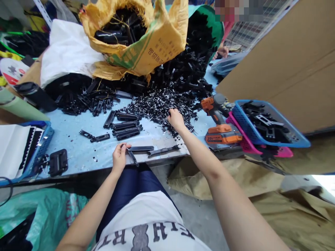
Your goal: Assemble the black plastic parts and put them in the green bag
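At the table's front edge my left hand (119, 157) is closed on the end of a black jointed bar (141, 148), whose shorter arm angles down over the edge. Just right of that bar lies a wrench (164, 150). My right hand (176, 119) reaches into a big heap of small black-headed screws (157, 104), its fingers drawn together; what they pinch is hidden. Several folded black bars (127, 129) are stacked between my hands and the heap. An orange and black cordless drill (218, 122) stands right of my right hand.
Behind the screws, a yellow woven sack (162, 42) holds black parts. At right, a blue basket (285, 139) of black parts sits on a pink basket (281, 152). A blue crate (44, 146) stands left. A co-worker's hand (223, 52) shows at the back.
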`<state>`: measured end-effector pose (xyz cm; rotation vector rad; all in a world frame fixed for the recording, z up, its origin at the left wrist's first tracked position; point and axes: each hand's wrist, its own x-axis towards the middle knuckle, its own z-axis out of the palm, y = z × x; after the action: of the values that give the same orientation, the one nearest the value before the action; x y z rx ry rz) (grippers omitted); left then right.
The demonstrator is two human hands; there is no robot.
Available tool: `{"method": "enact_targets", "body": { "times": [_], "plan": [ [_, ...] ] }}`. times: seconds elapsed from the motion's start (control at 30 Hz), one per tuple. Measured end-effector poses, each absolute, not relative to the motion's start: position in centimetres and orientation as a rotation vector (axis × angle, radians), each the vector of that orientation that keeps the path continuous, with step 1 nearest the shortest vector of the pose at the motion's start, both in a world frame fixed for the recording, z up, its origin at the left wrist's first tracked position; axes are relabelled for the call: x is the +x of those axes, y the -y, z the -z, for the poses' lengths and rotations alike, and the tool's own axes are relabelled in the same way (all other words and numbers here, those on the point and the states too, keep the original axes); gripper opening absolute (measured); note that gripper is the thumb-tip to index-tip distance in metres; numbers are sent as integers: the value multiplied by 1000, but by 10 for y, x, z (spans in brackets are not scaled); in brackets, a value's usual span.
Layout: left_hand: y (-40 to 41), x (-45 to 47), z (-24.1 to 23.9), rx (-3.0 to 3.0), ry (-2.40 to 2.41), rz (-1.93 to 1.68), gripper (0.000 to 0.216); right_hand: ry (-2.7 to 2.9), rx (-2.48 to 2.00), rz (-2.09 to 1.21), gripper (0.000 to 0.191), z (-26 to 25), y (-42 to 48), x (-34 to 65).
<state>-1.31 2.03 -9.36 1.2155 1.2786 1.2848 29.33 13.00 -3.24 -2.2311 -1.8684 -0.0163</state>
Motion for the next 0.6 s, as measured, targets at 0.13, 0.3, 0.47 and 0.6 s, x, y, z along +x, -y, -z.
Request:
{"method": "enact_targets", "body": {
  "times": [0.13,0.3,0.47,0.6],
  "plan": [
    [-21,-15,94,1253,-1358,-1281,36,1797,-1990,-91,27,29,-118,295],
    [-18,-11,92,1537,-1437,-1198,37,1799,-1689,-118,11,5,-119,252],
    [-20,-7,89,1548,-1468,-1227,38,1913,-1125,-287,5,-40,-155,188],
    [-21,-7,87,1406,-1447,-1223,37,1740,-1080,-377,11,-50,-146,190]
  ]
}}
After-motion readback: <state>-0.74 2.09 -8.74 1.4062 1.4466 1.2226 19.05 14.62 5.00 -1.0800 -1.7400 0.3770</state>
